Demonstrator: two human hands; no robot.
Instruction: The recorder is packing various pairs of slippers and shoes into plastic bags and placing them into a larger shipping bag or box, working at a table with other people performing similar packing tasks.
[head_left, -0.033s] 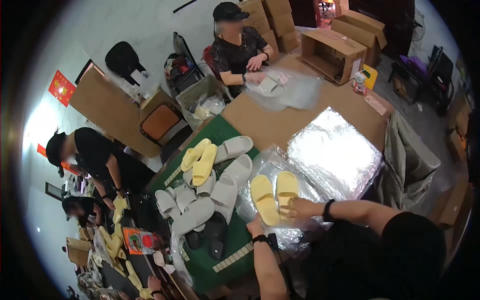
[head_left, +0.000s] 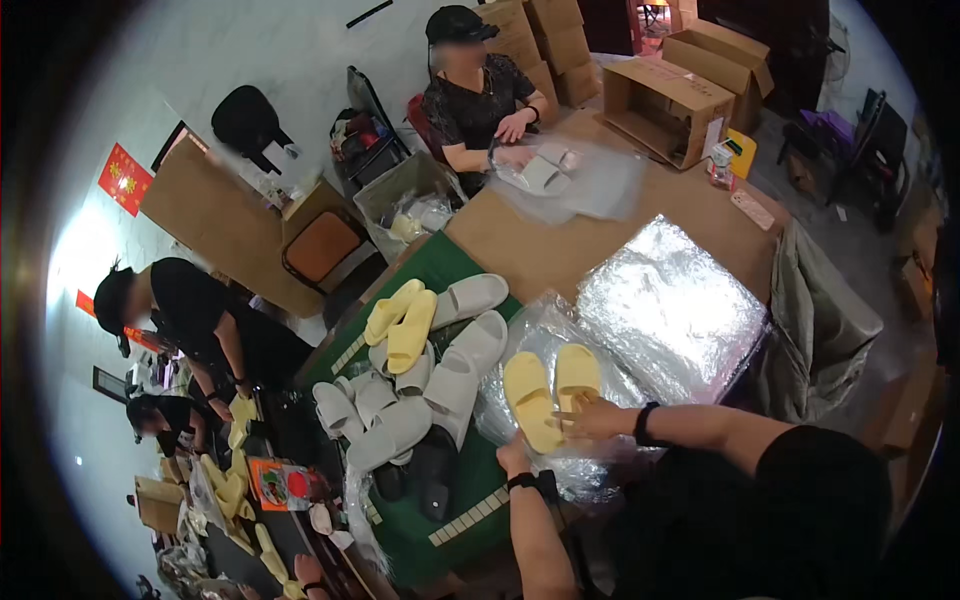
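Side by side on a clear plastic bag lie two yellow slide slippers: a left one and a right one. My right hand reaches over the heel of the right slipper, fingers stretched toward the left one. My left hand is at the bag's near left edge, beside the left slipper's heel. Its fingers look bent, but their tips are hidden, and whether they grip the bag is unclear. Left of the bag lies a pile of grey slippers, with a yellow pair on top and black slippers at its near side.
Shiny clear bags are stacked beyond the slippers. Across the brown table, a co-worker handles grey slippers on plastic. Open cardboard boxes stand at the far right. More people work at a left table with yellow slippers.
My right hand's fingers have shifted slightly left across the slippers. My left hand stays by the bag's edge, and the slippers lie as before.
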